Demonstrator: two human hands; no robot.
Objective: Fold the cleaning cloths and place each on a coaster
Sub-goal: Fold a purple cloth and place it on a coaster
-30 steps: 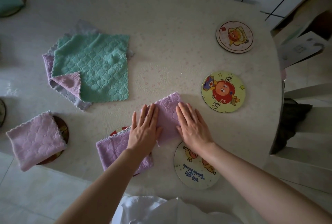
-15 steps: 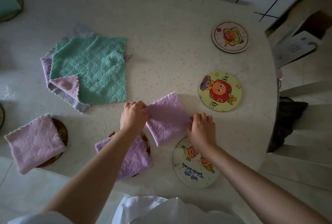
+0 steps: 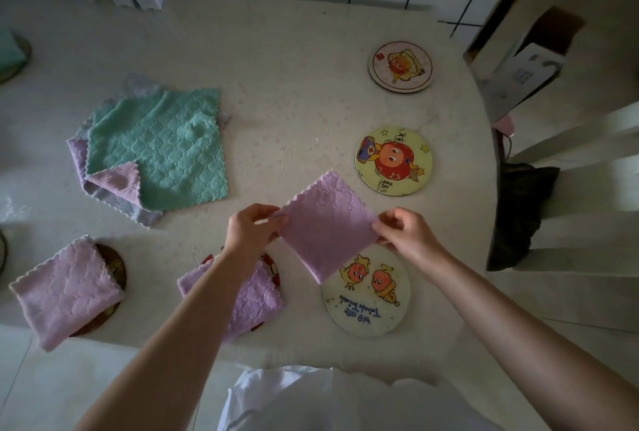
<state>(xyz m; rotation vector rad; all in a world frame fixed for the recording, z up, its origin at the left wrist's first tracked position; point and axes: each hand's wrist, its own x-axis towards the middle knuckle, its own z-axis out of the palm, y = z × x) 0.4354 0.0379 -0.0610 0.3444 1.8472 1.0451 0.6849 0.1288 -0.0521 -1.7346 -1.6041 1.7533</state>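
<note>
Purple cloth [image 3: 328,223], folded square, pinched at opposite corners by left hand [image 3: 252,231] and right hand [image 3: 404,231], partly over "we are" coaster [image 3: 373,309]; neighbouring coaster [image 3: 273,268] already cloth-covered.

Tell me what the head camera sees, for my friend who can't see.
Two bare hands, left hand and right hand, hold a folded square purple cloth by opposite corners above a round cartoon coaster on a pale table. Two more purple cloths already sit on coasters, and unfolded green and purple cloths wait.
</note>
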